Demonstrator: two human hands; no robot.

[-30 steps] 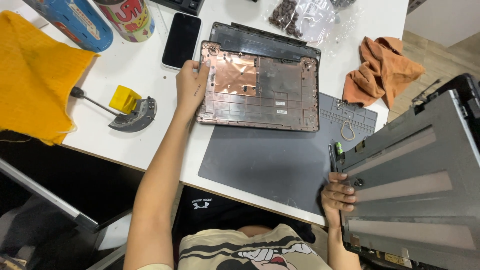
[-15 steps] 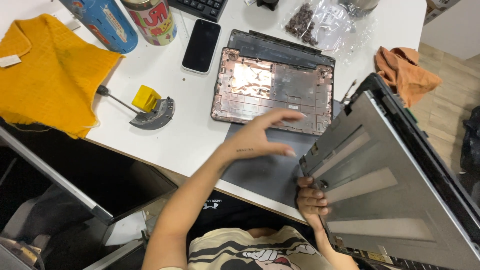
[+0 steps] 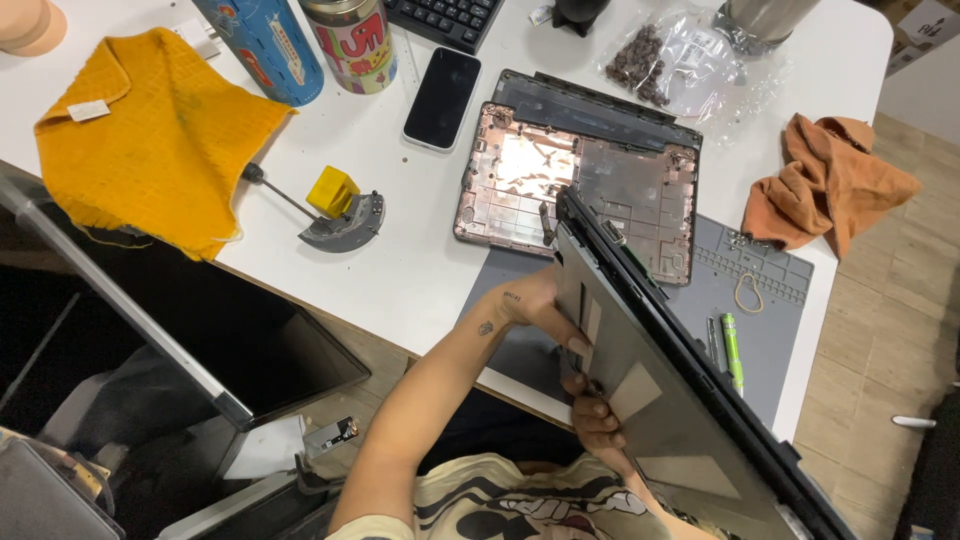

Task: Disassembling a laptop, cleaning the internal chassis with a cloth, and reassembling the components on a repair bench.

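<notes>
Both hands carry a grey laptop panel [image 3: 680,400], tilted on edge above the grey work mat [image 3: 770,300] at the near right of the white counter [image 3: 420,270]. The left hand [image 3: 535,305] grips the panel's left edge, fingers [image 3: 572,345] wrapped onto its face; the right hand [image 3: 597,420] supports it from below, fingers curled on the near edge (a two-point hold suited to a wide, thin part). The opened laptop base [image 3: 580,185] lies flat beyond, interior up, partly on the mat. A yellow-handled tool [image 3: 335,205] rests to the left, near an orange cloth [image 3: 150,140].
</notes>
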